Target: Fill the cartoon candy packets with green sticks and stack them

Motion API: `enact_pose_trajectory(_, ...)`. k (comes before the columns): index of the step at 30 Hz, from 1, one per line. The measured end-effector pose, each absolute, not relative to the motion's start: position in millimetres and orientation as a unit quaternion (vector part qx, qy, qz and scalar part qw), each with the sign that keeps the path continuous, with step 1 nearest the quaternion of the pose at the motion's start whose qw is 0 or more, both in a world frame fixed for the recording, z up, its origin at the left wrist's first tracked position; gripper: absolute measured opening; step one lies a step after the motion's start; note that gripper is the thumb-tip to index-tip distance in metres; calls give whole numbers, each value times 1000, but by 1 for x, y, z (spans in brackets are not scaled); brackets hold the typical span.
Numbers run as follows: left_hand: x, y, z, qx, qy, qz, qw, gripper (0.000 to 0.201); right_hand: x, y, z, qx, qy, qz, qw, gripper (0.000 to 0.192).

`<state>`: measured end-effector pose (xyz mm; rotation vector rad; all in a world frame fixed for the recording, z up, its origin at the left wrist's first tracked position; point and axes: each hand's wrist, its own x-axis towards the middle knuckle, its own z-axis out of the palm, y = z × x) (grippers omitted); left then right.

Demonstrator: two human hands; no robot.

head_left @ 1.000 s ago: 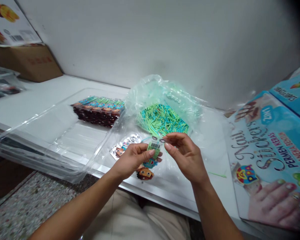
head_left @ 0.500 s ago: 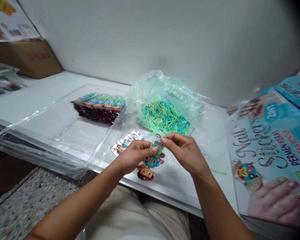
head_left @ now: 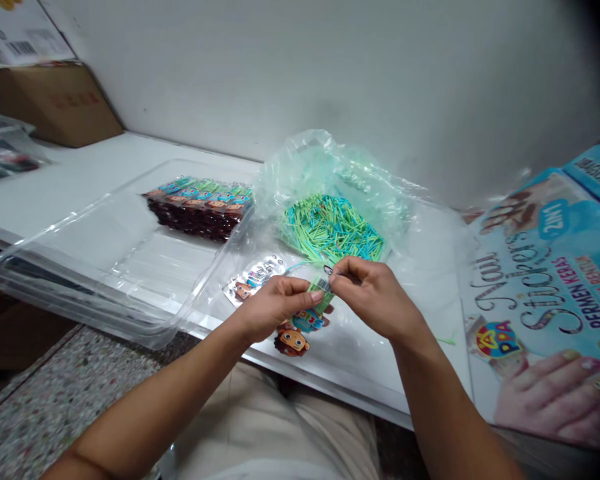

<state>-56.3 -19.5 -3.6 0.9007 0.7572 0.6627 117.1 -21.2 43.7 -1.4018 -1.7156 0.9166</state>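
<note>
My left hand (head_left: 270, 305) holds a small sticker packet (head_left: 305, 319) with a green barcode top and a cartoon face at its lower end. My right hand (head_left: 375, 293) pinches the packet's top edge at the barcode, fingertips close together. Both hands hover over the white table's (head_left: 80, 180) front part. Just behind them an open clear plastic bag (head_left: 330, 180) holds a heap of green and blue sticks (head_left: 330, 230). Another sticker packet (head_left: 253, 279) lies flat left of my hands.
A clear plastic tray (head_left: 105, 260) on the left carries a row of finished packets (head_left: 200, 207). A blue "Nail Stickers" box (head_left: 545, 300) lies at the right. A cardboard box (head_left: 50, 100) stands at the far left. One loose green stick (head_left: 445, 341) rests near my right wrist.
My right hand has closed in on the packet's top, fingers now tighter at the barcode. The view has shifted slightly; the left hand keeps its hold.
</note>
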Motion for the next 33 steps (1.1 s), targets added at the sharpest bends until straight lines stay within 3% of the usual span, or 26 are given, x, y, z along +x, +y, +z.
enact_pose_trajectory(5, -61, -21, -2, 449, 400, 311, 736, 30, 126, -18, 46, -543, -681, 335, 360, 11)
enact_pose_trajectory(13, -58, -22, -6, 431, 378, 390, 721, 28, 132, -14, 35, -489, -661, 431, 371, 13)
enact_pose_trajectory(17, -59, -23, -3, 450, 384, 378, 712, 32, 133, -16, 39, -477, -644, 447, 397, 23)
enact_pose_trajectory(25, -59, -25, -3, 432, 364, 363, 741, 33, 135, -17, 32, -480, -616, 454, 430, 25)
enact_pose_trajectory(33, -57, -26, -6, 450, 366, 354, 734, 31, 135, -19, 34, -473, -623, 494, 380, 29)
